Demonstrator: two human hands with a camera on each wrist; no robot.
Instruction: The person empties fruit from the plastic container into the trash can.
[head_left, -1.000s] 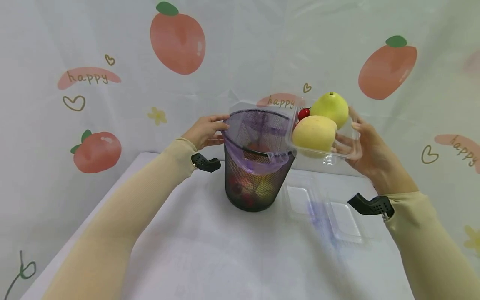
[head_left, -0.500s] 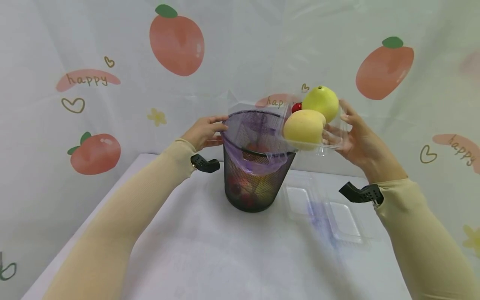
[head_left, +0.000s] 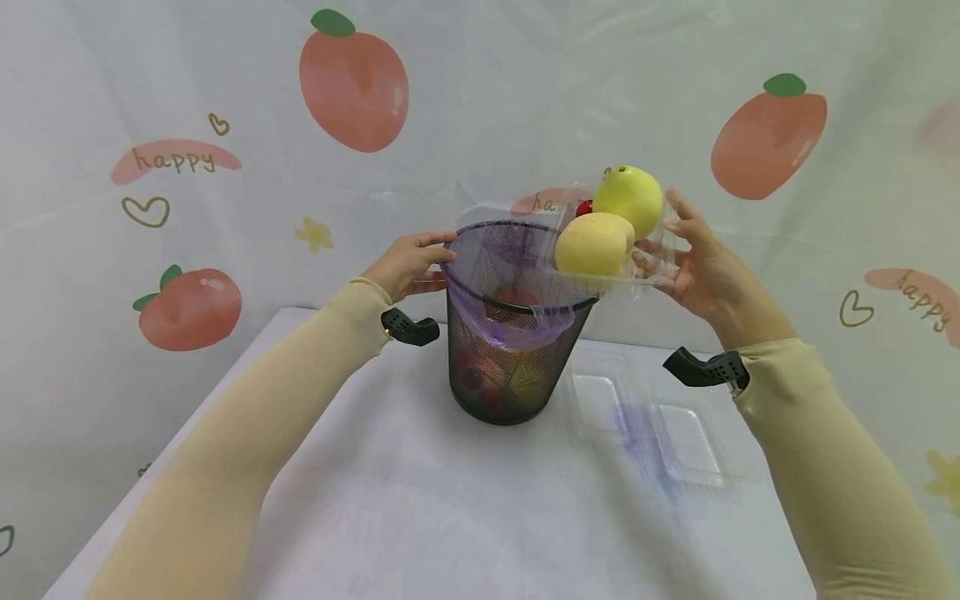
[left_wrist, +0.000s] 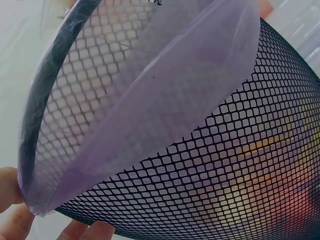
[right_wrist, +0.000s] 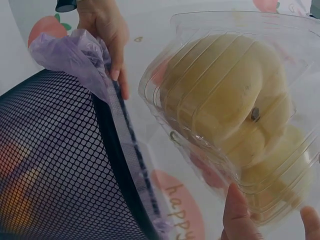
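Observation:
My left hand (head_left: 405,268) grips the rim of a black mesh wastebasket (head_left: 467,337) from the left. A translucent purple bag (head_left: 517,335) lines the basket and folds over its rim. Reddish and yellow fruit shows blurrily through the mesh. My right hand (head_left: 708,279) holds a clear plastic container (right_wrist: 220,22) by its right side, tilted over the basket's right rim. In it are a yellow peach-like fruit (head_left: 594,245), a yellow-green pear (head_left: 628,200) and a small red fruit (head_left: 584,208). In the right wrist view, thumb and fingertips (right_wrist: 236,212) show at the container's lower edge.
Two clear plastic containers (head_left: 690,446) lie on the white table (head_left: 450,517), right of the basket. Purple-tinted film (head_left: 641,433) lies between them. Behind the table hangs a white cloth (head_left: 480,100) printed with fruit and the word happy.
My right hand has moved left and slightly up, carrying the container of fruit further over the basket's right side. The left hand and the basket stay in place.

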